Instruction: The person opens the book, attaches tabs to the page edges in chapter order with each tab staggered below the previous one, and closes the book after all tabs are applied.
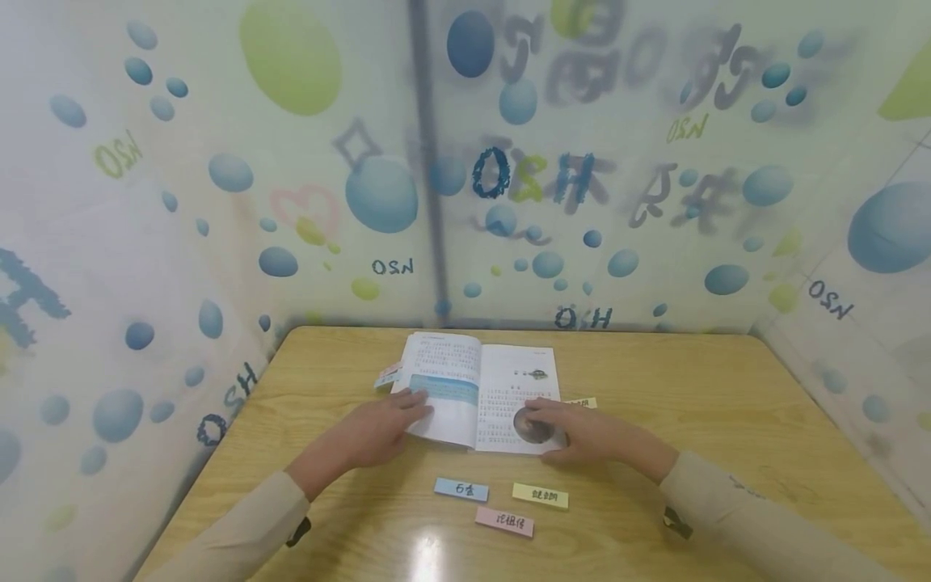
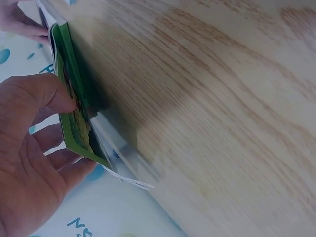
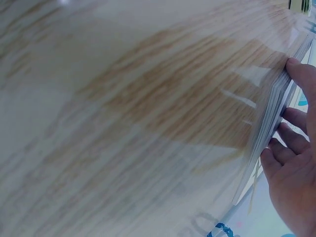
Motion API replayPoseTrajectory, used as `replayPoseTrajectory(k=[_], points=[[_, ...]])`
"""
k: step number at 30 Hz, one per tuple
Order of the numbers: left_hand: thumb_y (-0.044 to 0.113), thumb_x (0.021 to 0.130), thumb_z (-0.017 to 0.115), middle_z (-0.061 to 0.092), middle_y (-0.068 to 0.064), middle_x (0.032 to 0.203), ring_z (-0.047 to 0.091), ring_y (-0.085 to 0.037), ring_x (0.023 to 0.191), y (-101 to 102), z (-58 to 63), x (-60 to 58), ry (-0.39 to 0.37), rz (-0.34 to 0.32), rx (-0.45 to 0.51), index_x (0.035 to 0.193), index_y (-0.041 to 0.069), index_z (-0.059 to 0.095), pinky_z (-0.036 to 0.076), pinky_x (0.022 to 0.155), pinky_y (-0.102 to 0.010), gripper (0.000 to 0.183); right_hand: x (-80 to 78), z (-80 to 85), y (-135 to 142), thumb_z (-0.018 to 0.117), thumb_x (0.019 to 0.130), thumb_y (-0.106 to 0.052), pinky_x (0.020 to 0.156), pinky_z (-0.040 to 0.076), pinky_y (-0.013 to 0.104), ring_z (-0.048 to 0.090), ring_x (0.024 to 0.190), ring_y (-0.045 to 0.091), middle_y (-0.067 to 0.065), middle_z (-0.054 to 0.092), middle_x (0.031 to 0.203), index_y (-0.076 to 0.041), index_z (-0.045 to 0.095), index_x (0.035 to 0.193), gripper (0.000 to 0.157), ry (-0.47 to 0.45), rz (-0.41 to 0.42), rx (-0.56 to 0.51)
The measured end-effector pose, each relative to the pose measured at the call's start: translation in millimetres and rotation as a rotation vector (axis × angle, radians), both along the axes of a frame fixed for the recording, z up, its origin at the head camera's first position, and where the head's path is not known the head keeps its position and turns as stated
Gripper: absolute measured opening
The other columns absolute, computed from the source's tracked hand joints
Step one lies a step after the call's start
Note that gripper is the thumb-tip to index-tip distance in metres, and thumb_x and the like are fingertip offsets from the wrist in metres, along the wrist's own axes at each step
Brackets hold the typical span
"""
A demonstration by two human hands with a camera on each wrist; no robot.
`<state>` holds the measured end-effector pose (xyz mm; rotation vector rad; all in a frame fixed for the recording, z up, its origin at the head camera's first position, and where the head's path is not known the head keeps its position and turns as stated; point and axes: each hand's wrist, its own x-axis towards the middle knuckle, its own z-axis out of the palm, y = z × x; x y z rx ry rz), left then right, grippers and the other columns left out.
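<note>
An open book (image 1: 502,364) lies on the wooden table, printed text on both pages, a blue panel on the left one and a dark round picture on the right. In the left wrist view its green cover (image 2: 81,126) shows on the underside. My left hand (image 1: 381,428) grips the book's left side, thumb against the cover and fingers at the page side. On the right, my right hand (image 1: 589,428) holds the lower right corner, fingers over the page (image 3: 269,118) and thumb at the near edge.
Blue (image 1: 461,490), yellow (image 1: 541,495) and pink (image 1: 504,521) label strips with handwriting lie nearer me. Another yellow strip (image 1: 584,402) shows beside the book's right edge, and colored tabs (image 1: 389,374) at its left. A bubble-patterned curtain (image 1: 618,267) borders the table's far edge.
</note>
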<state>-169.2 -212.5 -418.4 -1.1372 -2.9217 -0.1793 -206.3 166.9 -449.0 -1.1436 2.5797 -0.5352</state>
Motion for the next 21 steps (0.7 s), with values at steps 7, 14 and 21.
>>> replayPoseTrajectory(k=[7, 14, 21], points=[[-0.005, 0.088, 0.067, 0.052, -0.021, 0.147, 0.047, -0.04, 0.135, 4, 5.3, -0.1, -0.008, -0.004, -0.023, 0.137, 0.002, 0.062, 0.042, 0.107, -0.052, 0.05, 0.9, 0.5, 0, 0.078, 0.092, -0.032, 0.113, 0.035, 0.05, 0.039, 0.142, 0.034, 0.012, 0.038, 0.158, -0.01, 0.052, 0.148, 0.066, 0.008, 0.008, -0.004], [-0.006, 0.088, 0.066, 0.051, -0.018, 0.148, 0.046, -0.039, 0.136, 7, 8.9, -0.2, -0.011, 0.008, -0.033, 0.137, 0.005, 0.063, 0.041, 0.108, -0.051, 0.05, 0.3, 1.5, -1, 0.078, 0.091, -0.032, 0.113, 0.034, 0.049, 0.038, 0.142, 0.033, 0.011, 0.038, 0.158, -0.01, 0.052, 0.149, 0.067, 0.003, 0.005, 0.001], [-0.007, 0.089, 0.063, 0.051, -0.019, 0.148, 0.046, -0.039, 0.136, 12, 14.5, 1.3, 0.009, -0.008, -0.039, 0.136, 0.003, 0.063, 0.04, 0.109, -0.051, 0.047, 0.1, 0.4, 0, 0.078, 0.091, -0.033, 0.114, 0.033, 0.049, 0.038, 0.143, 0.034, 0.012, 0.039, 0.158, -0.009, 0.051, 0.149, 0.068, 0.008, 0.009, -0.001]])
